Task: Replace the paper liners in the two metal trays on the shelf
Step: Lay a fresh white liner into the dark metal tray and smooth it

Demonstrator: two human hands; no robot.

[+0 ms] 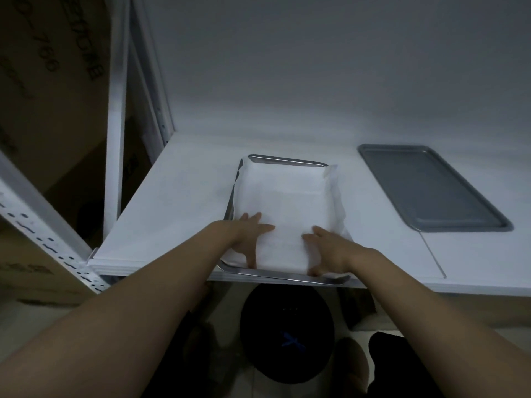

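**A:** Head view: where is the paper?

**B:** The white paper liner lies in the shiny steel tray, which stands on the white shelf with its near rim at the front edge. The sheet's sides ride up over the left and right rims, and the far rim shows bare metal.

**A:** And your hands?

**B:** Your left hand lies flat on the liner's near left part, fingers straight and spread. Your right hand lies flat on the near right part, fingers straight too. Both press down on the paper; neither grips it.

**A:** The second tray?

**B:** The dark grey flat metal tray sits on the same shelf, well apart to your right, its grey bottom showing.

**A:** Anything else?

**B:** A round black bin stands on the floor below your hands, and a brown cardboard box is on your left.
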